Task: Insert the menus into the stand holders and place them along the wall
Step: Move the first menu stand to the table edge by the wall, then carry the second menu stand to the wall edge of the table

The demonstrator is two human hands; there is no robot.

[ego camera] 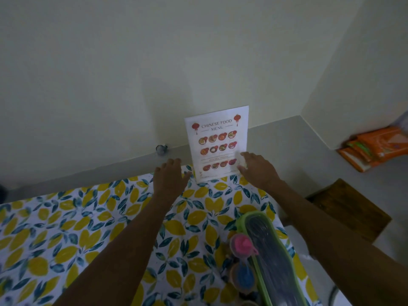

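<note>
Closest to me, below my right forearm, lies a long green-rimmed container (272, 259) with a dark see-through lid, and tucked against its left side are a pink-capped pot (242, 243) and a blue-capped one (243, 276). All of it sits on the lemon-print tablecloth (66, 235), which spreads out beneath both my arms.

Both arms reach forward to the far edge of the cloth. Between my two hands stands the menu (217, 143), a white sheet headed "Chinese Food Menu" with rows of small dish pictures and red lanterns at the top corners. It is upright, leaning slightly back, right up by the pale wall (132, 74). Its stand holder is clear and I cannot make out its edges for certain.

My left hand (169, 178) is open, fingers spread, just beside the sheet's lower left corner; whether it touches I cannot tell. My right hand (257, 170) is also loosely open, its fingertips at the sheet's lower right edge, seeming to touch it. Neither hand is closed around anything.

Beyond my left hand, a small grey knob-like thing (161, 149) sits at the foot of the wall. Far off past my right hand, orange packets (373, 149) lie stacked on the floor, with a dark wooden stool (346, 208) nearer to that forearm.
</note>
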